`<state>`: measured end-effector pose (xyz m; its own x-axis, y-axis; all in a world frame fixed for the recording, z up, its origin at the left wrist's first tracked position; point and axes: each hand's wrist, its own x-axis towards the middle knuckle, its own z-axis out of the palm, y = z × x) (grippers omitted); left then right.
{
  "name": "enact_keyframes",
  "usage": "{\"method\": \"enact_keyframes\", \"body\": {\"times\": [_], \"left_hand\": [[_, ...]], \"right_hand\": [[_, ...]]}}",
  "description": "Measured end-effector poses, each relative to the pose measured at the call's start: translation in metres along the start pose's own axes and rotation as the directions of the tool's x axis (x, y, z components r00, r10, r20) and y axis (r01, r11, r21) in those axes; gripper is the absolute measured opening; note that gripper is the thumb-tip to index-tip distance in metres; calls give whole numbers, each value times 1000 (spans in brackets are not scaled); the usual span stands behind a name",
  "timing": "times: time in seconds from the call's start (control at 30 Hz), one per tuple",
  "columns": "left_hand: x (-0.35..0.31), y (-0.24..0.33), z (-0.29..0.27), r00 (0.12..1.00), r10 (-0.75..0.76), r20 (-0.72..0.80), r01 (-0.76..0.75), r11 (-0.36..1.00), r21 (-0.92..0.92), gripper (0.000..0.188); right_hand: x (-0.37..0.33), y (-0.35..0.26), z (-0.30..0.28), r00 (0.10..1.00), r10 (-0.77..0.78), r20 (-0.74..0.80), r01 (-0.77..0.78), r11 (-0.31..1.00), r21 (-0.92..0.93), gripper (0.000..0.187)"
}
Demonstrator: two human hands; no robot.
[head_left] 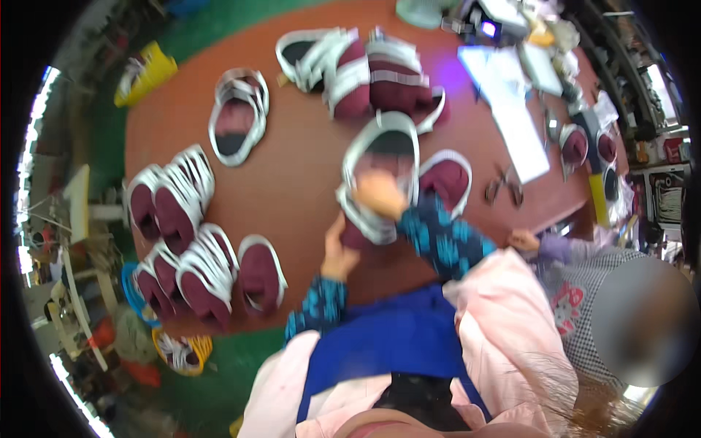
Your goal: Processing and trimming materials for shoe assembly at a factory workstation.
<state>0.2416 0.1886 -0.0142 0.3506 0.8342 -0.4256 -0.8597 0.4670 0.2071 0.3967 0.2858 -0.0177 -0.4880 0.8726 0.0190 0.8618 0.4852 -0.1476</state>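
Note:
A maroon shoe with white straps and a white rim [415, 150] is in front of me over the table. My left hand [339, 252] is closed on its near left side, thumb up along the edge. My right hand [381, 193] lies over the shoe's opening with its fingers curled; blur hides what they pinch, if anything. Right beside it rests another maroon piece with a white rim [447, 179], partly behind my right forearm. Beyond the shoe, several more white-strapped maroon shoes [349, 87] are heaped together.
Several shoes stand in rows at the table's left [175, 212], and a single one [239, 120] lies farther back. Scissors [504, 186] and a white sheet [515, 131] are to the right. A person in a checked apron [584, 292] sits at my right, one hand [523, 241] by the table edge.

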Motion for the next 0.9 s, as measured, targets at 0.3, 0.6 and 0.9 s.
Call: {"method": "enact_keyframes", "body": {"times": [0.3,0.6,0.9], "left_hand": [[-92,61,39,999,7,-38,13,864,504,47],[-118,46,7,850,-123,512,-431,-721,543,54],[-95,21,-99,818,-339,465,-540,-730,419,58]], "right_hand": [[-65,-123,-25,784,589,196,-286,61,956,41],[-149,-144,87,703,455,546,-264,-547,795,29],[-190,-152,102,689,604,399,-514,20,857,18]]}}
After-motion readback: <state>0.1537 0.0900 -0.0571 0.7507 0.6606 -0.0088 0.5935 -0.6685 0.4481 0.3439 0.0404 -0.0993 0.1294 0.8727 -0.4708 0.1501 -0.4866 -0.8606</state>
